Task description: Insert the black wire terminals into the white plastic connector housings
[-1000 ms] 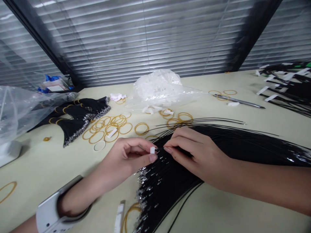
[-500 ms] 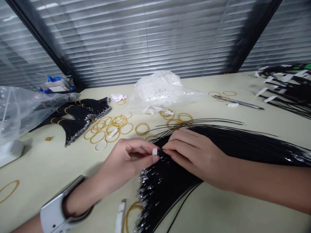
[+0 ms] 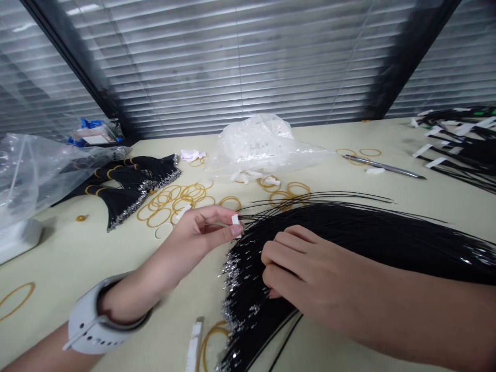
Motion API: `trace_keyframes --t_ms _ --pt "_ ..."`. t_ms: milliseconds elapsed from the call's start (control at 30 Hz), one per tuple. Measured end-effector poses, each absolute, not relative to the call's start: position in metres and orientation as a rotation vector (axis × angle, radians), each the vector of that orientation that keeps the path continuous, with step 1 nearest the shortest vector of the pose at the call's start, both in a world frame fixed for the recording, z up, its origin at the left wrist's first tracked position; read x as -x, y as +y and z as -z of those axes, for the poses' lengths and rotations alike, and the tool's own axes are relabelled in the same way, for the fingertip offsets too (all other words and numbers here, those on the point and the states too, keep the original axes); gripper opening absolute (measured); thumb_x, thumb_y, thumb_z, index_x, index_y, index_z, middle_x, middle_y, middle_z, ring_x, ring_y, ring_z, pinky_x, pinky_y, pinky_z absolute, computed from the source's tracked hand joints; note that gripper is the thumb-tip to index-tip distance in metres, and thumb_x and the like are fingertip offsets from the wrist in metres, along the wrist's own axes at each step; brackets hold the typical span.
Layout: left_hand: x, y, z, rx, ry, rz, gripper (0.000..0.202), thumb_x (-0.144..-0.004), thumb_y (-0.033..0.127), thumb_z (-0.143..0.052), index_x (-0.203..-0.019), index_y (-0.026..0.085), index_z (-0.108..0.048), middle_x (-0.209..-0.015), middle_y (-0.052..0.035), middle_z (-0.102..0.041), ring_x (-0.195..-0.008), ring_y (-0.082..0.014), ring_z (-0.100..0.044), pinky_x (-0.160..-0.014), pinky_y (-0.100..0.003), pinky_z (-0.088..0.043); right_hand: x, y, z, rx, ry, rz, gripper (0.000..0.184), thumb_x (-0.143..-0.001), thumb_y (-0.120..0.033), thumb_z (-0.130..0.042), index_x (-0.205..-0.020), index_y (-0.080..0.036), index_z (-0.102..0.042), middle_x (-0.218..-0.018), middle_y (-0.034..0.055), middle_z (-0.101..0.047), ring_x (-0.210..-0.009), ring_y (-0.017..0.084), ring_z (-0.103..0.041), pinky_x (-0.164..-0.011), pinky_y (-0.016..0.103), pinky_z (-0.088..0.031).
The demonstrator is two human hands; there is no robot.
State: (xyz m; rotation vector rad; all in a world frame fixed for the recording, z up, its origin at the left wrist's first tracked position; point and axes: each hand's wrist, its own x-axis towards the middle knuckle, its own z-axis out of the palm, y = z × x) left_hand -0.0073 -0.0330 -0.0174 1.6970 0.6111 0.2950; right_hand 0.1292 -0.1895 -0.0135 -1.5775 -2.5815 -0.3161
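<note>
A small white plastic connector housing [image 3: 236, 221] is pinched between the thumb and fingers of my left hand [image 3: 209, 232], just past the left edge of a large bundle of thin black wires [image 3: 349, 222]. Bright metal crimped ends [image 3: 232, 279] line the bundle's near left side. My right hand [image 3: 298, 268] rests over the wires with its fingers curled and closed. Its fingertips point down into the bundle, so what they pinch is hidden. A few loose black wires reach towards the connector behind my left fingertips; whether any enters it I cannot tell.
Yellow rubber bands [image 3: 186, 196] lie beyond my left hand. A clear bag of white connectors [image 3: 256, 139] stands behind, with a pen [image 3: 383, 166] to its right. Tied black wire bundles [image 3: 124, 201] lie left, more wires [image 3: 465, 150] right, and a cutter [image 3: 195, 343] in front.
My left hand has moved slightly left and up with the connector housing, away from the right hand. My right hand has dropped lower onto the wire bundle, fingers curling down.
</note>
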Motion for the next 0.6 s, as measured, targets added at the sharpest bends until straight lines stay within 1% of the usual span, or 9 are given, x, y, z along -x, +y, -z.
trace_keyframes --t_ms 67,133,200,300,433,600 --pt "0.008 -0.032 0.017 -1.654 0.599 -0.292 0.018 -0.070 0.030 -0.064 -0.081 0.018 -0.056 -0.081 0.0020 -0.058 -0.076 -0.0066 -0.051 -0.072 -0.016 -0.037 -0.132 -0.188 0.013 1.583 -2.526 0.306 0.013 -0.076 -0.006 -0.040 -0.085 -0.012 -0.049 -0.084 0.0076 -0.047 -0.078 0.020 -0.041 -0.070 0.036 -0.032" --pt "0.008 -0.031 0.016 -1.603 0.583 -0.284 0.018 -0.070 0.027 -0.064 -0.081 0.018 -0.055 -0.080 0.0025 -0.058 -0.075 -0.0060 -0.051 -0.072 -0.016 -0.037 -0.135 -0.186 0.014 1.601 -2.382 0.214 0.013 -0.079 -0.005 -0.039 -0.084 -0.012 -0.048 -0.082 0.0056 -0.049 -0.075 0.016 -0.042 -0.069 0.032 -0.034" --pt "0.008 -0.030 0.014 -1.572 0.564 -0.274 0.017 -0.070 0.026 -0.064 -0.081 0.017 -0.054 -0.079 0.0026 -0.058 -0.074 -0.0060 -0.051 -0.071 -0.016 -0.037 -0.138 -0.182 0.017 1.639 -2.167 0.094 0.010 -0.082 -0.008 -0.040 -0.084 -0.013 -0.048 -0.079 0.0025 -0.051 -0.070 0.012 -0.044 -0.067 0.027 -0.036" --pt "0.008 -0.031 0.013 -1.590 0.558 -0.268 0.016 -0.072 0.026 -0.063 -0.080 0.017 -0.053 -0.078 0.0029 -0.056 -0.075 -0.0061 -0.051 -0.071 -0.016 -0.037 -0.140 -0.176 0.019 1.705 -1.899 -0.047 0.009 -0.084 -0.016 -0.044 -0.087 -0.016 -0.052 -0.078 -0.0009 -0.055 -0.072 0.009 -0.049 -0.068 0.023 -0.038" --pt "0.010 -0.033 0.014 -1.631 0.570 -0.250 0.017 -0.074 0.030 -0.060 -0.083 0.019 -0.052 -0.084 0.0027 -0.056 -0.081 -0.0082 -0.050 -0.075 -0.019 -0.036 -0.140 -0.172 0.015 1.775 -1.737 -0.187 0.011 -0.084 -0.016 -0.043 -0.080 -0.018 -0.054 -0.078 -0.0027 -0.056 -0.073 0.007 -0.049 -0.069 0.021 -0.038" --pt "0.010 -0.033 0.015 -1.655 0.540 -0.231 0.015 -0.076 0.030 -0.057 -0.083 0.019 -0.051 -0.084 0.0025 -0.055 -0.081 -0.0090 -0.049 -0.075 -0.020 -0.035 -0.140 -0.173 0.011 1.780 -1.709 -0.283 0.013 -0.086 -0.015 -0.038 -0.084 -0.018 -0.051 -0.079 -0.0024 -0.055 -0.072 0.007 -0.048 -0.065 0.021 -0.038"
